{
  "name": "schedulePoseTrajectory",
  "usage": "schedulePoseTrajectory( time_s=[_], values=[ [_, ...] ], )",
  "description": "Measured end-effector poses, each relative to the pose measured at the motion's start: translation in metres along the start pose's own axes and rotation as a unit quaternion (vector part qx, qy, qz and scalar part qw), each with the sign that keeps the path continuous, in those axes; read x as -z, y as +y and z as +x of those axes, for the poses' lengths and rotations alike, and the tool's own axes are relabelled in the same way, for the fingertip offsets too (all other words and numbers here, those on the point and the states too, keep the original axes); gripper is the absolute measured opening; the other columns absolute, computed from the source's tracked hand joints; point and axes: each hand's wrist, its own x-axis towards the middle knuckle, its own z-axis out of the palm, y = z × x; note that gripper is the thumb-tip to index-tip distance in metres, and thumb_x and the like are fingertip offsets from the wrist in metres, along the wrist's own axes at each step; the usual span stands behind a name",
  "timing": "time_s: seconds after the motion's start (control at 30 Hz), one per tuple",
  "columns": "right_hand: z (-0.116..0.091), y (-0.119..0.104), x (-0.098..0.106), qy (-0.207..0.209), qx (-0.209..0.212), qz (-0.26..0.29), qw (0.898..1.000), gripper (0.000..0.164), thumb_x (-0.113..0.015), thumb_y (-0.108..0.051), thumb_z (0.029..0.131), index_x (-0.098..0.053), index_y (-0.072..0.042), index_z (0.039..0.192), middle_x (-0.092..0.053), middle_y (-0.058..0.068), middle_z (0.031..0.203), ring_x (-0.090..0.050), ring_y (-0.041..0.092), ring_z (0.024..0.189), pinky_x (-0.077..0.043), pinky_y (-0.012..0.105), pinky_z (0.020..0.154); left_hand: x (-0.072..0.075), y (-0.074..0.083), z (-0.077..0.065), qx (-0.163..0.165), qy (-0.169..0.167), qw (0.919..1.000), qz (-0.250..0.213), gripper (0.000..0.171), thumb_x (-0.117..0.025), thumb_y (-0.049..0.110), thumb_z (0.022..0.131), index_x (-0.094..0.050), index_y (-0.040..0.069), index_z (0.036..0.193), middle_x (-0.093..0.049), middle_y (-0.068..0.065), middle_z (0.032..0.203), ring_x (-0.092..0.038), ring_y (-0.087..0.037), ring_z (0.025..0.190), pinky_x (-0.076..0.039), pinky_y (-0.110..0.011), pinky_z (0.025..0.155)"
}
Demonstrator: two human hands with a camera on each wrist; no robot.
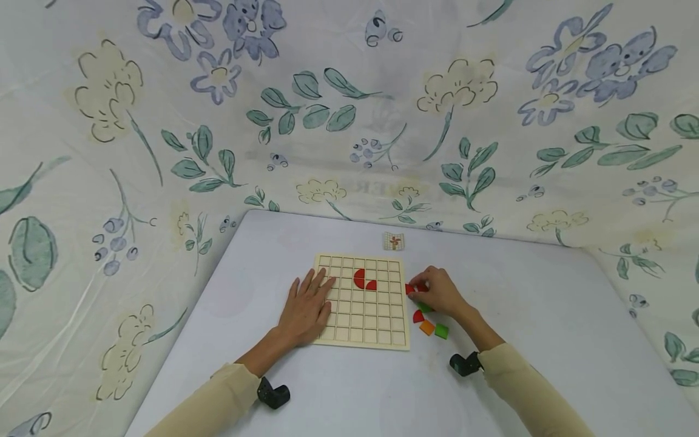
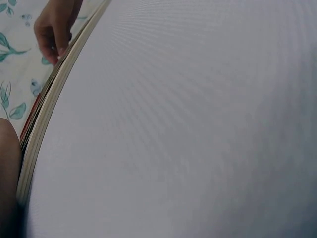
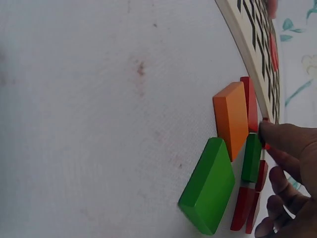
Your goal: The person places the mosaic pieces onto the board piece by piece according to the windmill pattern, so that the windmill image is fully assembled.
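Observation:
My left hand rests with spread fingers on the left side of a pale wooden grid board. Red curved pieces lie in cells near the board's upper middle. Just off the board's right edge, my right hand pinches a small red piece between thumb and finger. Under and beside that hand lie loose pieces: an orange block, a green block, a smaller-looking green one and several red ones. The left wrist view shows mostly tabletop, with the board's edge at left.
A small card with a red pinwheel-like pattern on a grid lies beyond the board. Flowered cloth rises behind the white table. Dark wrist-worn devices sit by both sleeves.

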Motion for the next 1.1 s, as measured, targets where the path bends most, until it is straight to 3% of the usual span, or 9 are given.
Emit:
schedulePoseTrajectory(
  time_s=[0.13,0.43,0.8,1.1],
  values=[
    [0.002,-0.003,0.0,-0.003,-0.012,0.01,1.0,0.02,-0.08,-0.014,0.082,-0.074,-0.005,0.098,-0.056,0.005,0.087,-0.047,0.024,0.087,-0.042,0.036,0.074,0.0,-0.001,0.0,0.005,-0.009,0.9999,-0.001,0.053,-0.04,0.028,0.1,-0.04,0.013,0.151,-0.027,-0.014,0.159,-0.017,-0.035,0.146,-0.013,-0.058,0.113],
    [0.0,-0.003,0.004,-0.019,-0.023,0.083,0.996,0.009,-0.076,-0.01,0.084,-0.069,-0.007,0.09,-0.06,0.001,0.076,-0.051,0.019,0.07,-0.044,0.028,0.056,0.0,-0.003,0.0,0.011,-0.013,0.9998,0.004,0.054,-0.041,0.029,0.1,-0.04,0.013,0.152,-0.026,-0.014,0.159,-0.016,-0.034,0.147,-0.013,-0.058,0.113],
    [0.0,-0.003,0.008,-0.009,-0.034,0.109,0.993,0.01,-0.075,-0.008,0.086,-0.072,-0.006,0.095,-0.065,0.002,0.081,-0.056,0.02,0.073,-0.05,0.028,0.065,0.0,-0.002,0.0,0.009,-0.009,0.9999,0.0,0.053,-0.041,0.029,0.1,-0.042,0.013,0.151,-0.027,-0.014,0.158,-0.017,-0.035,0.146,-0.014,-0.058,0.113],
    [0.008,-0.007,0.008,-0.003,-0.049,0.146,0.988,0.012,-0.074,-0.01,0.087,-0.073,-0.007,0.099,-0.066,0.002,0.086,-0.056,0.022,0.075,-0.051,0.03,0.063,0.002,-0.001,-0.001,0.006,-0.006,0.9999,-0.01,0.052,-0.042,0.027,0.1,-0.043,0.012,0.15,-0.028,-0.014,0.158,-0.018,-0.035,0.146,-0.014,-0.058,0.113]
  ],
)
